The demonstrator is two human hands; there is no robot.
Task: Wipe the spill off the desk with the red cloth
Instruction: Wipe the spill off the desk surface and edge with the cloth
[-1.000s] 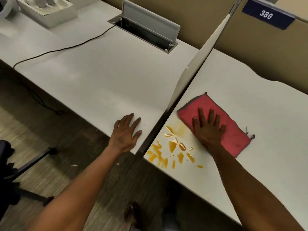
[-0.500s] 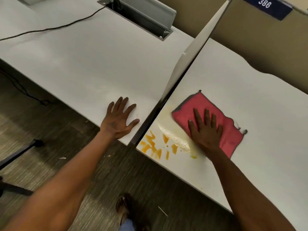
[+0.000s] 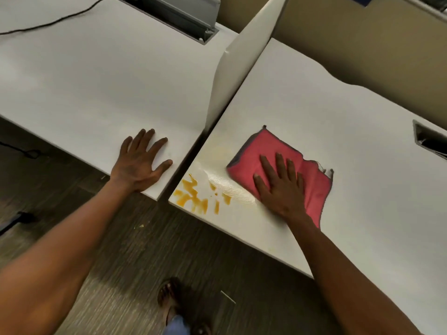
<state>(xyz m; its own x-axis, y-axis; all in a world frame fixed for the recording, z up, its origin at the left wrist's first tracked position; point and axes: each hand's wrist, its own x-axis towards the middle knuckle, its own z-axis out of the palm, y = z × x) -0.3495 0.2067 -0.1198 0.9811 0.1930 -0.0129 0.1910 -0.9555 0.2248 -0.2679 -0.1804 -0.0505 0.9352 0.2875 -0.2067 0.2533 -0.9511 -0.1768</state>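
An orange spill [image 3: 194,195] lies in patches at the near left corner of the right desk [image 3: 350,151]. A pale wet streak runs from it toward the red cloth [image 3: 256,152], which lies flat on that desk just right of the spill. My right hand [image 3: 280,187] presses palm-down on the cloth's near half, fingers spread. My left hand [image 3: 140,160] rests flat, fingers apart, on the near edge of the left desk [image 3: 101,81], holding nothing.
A white divider panel [image 3: 239,59] stands between the two desks. A grey cable box [image 3: 183,13] and a black cable [image 3: 55,21] sit at the back of the left desk. A cutout [image 3: 428,139] is at the right desk's far right. My sandalled foot [image 3: 169,298] stands on the floor below.
My right hand has swept the cloth across the upper spill, leaving a wet streak; fewer orange patches show than a second ago. The left hand stays flat on the left desk.
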